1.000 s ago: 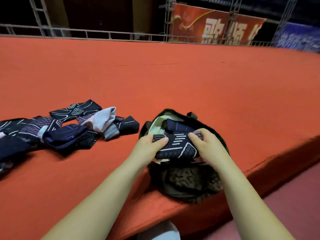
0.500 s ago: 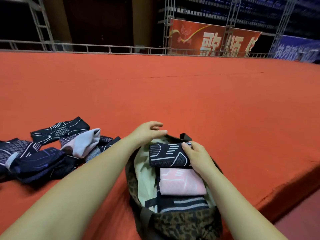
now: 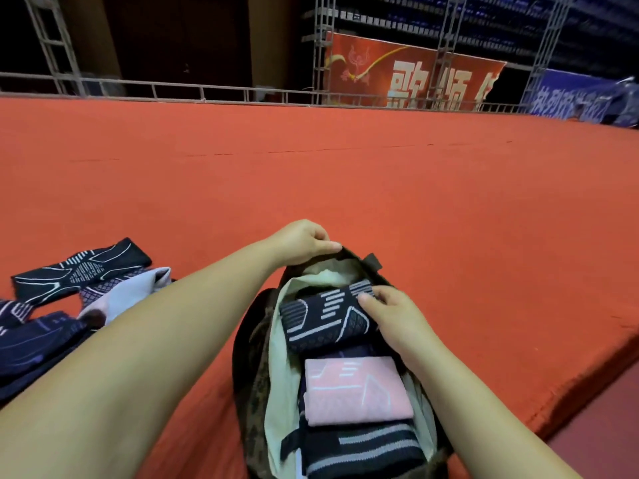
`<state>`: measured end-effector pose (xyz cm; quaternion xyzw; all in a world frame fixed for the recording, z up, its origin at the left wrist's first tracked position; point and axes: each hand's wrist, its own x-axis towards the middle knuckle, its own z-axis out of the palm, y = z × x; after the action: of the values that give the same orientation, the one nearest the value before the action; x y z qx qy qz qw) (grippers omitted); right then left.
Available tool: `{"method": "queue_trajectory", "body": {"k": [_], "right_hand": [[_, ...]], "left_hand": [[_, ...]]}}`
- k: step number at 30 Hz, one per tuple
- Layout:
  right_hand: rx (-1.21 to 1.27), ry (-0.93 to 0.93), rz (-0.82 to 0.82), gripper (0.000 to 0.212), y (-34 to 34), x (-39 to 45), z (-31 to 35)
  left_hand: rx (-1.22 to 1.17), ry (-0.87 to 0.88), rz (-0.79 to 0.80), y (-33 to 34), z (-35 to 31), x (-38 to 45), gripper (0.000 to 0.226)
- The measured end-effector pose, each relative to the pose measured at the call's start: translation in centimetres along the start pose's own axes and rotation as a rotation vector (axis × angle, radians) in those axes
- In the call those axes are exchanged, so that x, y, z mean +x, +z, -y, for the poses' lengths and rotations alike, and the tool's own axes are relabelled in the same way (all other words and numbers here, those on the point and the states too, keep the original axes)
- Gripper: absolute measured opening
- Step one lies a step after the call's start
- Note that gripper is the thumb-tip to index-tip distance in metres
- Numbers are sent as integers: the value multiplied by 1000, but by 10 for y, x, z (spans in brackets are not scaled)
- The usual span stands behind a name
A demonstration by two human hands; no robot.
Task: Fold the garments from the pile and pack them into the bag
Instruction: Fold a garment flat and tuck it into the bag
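A leopard-print bag (image 3: 254, 368) with a pale lining stands open on the orange surface near me. Inside lie a folded dark patterned garment (image 3: 325, 318) at the far end, a folded pink one (image 3: 356, 392) in the middle and a dark striped one (image 3: 363, 447) nearest me. My left hand (image 3: 301, 242) pinches the bag's far rim. My right hand (image 3: 390, 314) grips the right end of the folded dark garment inside the bag. A pile of loose dark and grey garments (image 3: 83, 288) lies to the left, partly hidden by my left forearm.
The orange carpeted platform (image 3: 380, 188) stretches far ahead; its edge drops off at the right (image 3: 570, 402). A metal railing (image 3: 207, 93), truss posts and red and blue banners stand behind it.
My left hand let go of the folded dark garment, moved to the bag's far rim and took hold of it. My right hand lowered that garment into the bag. The view came closer over the bag.
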<state>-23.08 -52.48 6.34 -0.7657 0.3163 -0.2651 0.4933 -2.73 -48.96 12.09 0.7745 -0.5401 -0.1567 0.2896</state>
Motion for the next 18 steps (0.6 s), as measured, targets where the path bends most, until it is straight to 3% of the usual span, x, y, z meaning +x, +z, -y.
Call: {"method": "queue_trajectory", "body": {"k": [3, 10, 15, 18], "right_hand": [[-9, 0, -126, 26, 5, 16, 3], [-334, 97, -128, 31, 18, 50, -9], [-278, 150, -224, 36, 18, 61, -15], [-398, 169, -138, 47, 14, 49, -5]], "left_hand": [[36, -9, -24, -5, -3, 0, 35], [150, -12, -51, -9, 7, -14, 41], [82, -68, 177, -5, 22, -28, 36], [105, -120, 146, 5, 36, -32, 38]]}}
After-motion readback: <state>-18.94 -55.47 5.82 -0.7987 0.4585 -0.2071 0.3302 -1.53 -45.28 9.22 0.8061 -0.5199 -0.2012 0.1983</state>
